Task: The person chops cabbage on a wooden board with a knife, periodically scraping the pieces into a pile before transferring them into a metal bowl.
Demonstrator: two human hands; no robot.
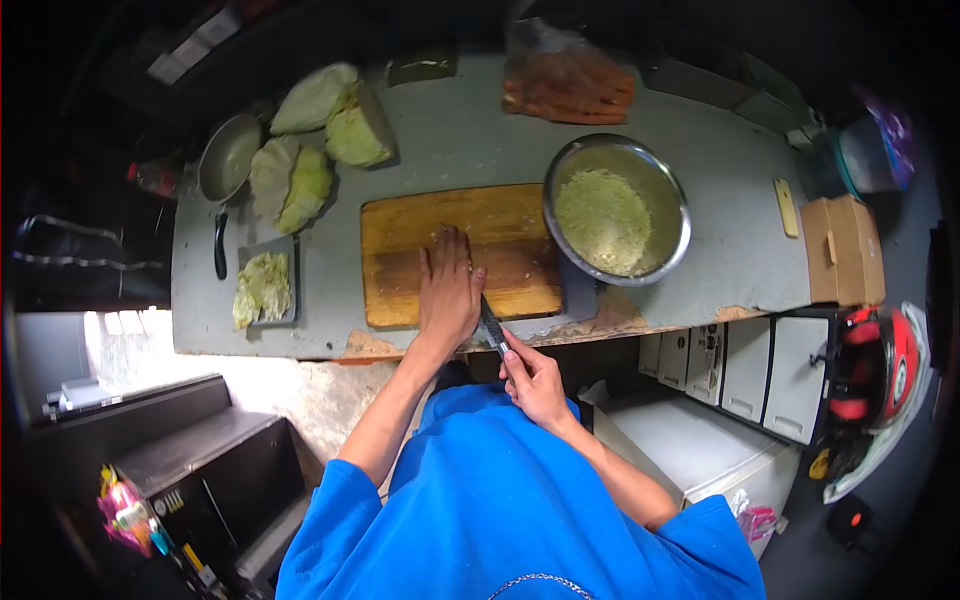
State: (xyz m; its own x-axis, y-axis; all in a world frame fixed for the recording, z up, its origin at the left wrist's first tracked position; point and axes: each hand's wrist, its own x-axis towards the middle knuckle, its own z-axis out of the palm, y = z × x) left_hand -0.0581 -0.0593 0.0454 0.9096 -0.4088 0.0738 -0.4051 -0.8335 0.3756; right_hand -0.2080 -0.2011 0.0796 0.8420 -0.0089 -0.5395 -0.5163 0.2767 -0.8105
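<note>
My left hand lies flat on the wooden cutting board, fingers stretched toward its far side. At the board's near edge, my right hand is closed around a knife, whose dark length points up toward my left palm. Part of the knife is hidden by my left hand. A few tiny scraps dot the board. To the right, a steel bowl holds a heap of finely shredded cabbage. Cut cabbage pieces and loose cabbage leaves sit at the back left.
A small tray with cabbage scraps lies front left, near a pan with a black handle. Behind the bowl stands a plastic bag of carrots. A cardboard box is at the right end of the table.
</note>
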